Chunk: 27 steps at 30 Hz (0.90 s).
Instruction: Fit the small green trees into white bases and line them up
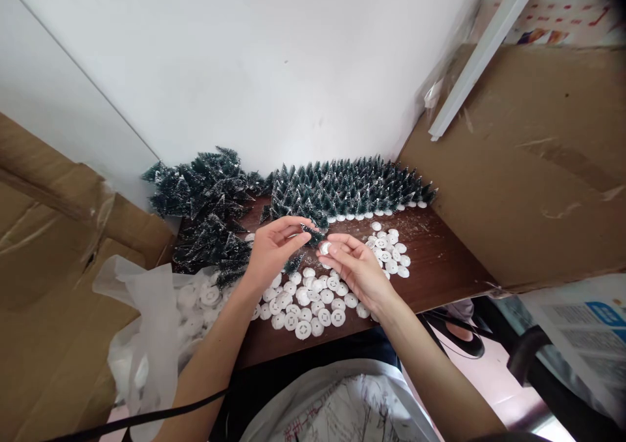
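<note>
My left hand (pixel 276 245) is closed on a small frosted miniature pine tree (pixel 312 235), pinched between thumb and fingers. In my right hand (pixel 359 266) a round white plastic base (pixel 325 248) is held by the fingertips, close to the lower end of the tree; whether the two touch I cannot tell. Under and in front of my hands lie many loose white bases (pixel 303 302) on the brown table (pixel 450 259). Left of my left hand is a heap of loose miniature trees (pixel 205 188). Behind my hands, trees on white bases (pixel 347 184) stand upright in tight rows.
A smaller group of white bases (pixel 391 253) lies to the right. At the left edge a plastic bag (pixel 151 324) holds more bases. Cardboard (pixel 528 162) borders the table on the right, more cardboard (pixel 59 266) on the left, and a white wall (pixel 274 70) rises behind.
</note>
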Motion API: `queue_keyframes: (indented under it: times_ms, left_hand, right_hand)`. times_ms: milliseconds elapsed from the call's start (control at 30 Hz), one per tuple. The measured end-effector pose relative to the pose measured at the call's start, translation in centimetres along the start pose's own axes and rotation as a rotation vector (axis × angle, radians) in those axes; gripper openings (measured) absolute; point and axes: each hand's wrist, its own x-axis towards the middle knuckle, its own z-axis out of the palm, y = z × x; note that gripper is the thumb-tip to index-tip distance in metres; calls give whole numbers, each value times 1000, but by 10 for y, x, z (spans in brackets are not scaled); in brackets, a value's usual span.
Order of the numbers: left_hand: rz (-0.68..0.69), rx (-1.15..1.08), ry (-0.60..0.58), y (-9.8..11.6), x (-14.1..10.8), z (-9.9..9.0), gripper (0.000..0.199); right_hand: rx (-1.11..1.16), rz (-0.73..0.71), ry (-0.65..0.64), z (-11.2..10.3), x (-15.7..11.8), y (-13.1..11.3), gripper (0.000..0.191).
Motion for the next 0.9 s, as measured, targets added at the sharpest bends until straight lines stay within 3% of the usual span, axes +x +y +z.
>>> queue_keyframes:
  times_ms: [533, 900]
  left_hand:
    - [24, 0, -9, 1, -1, 1, 13]
    - [-16, 8, -25, -5, -1, 1, 24]
  right_hand:
    - [19, -1, -17, -1, 1, 2, 32]
    - [-20, -34, -24, 2, 1, 3, 33]
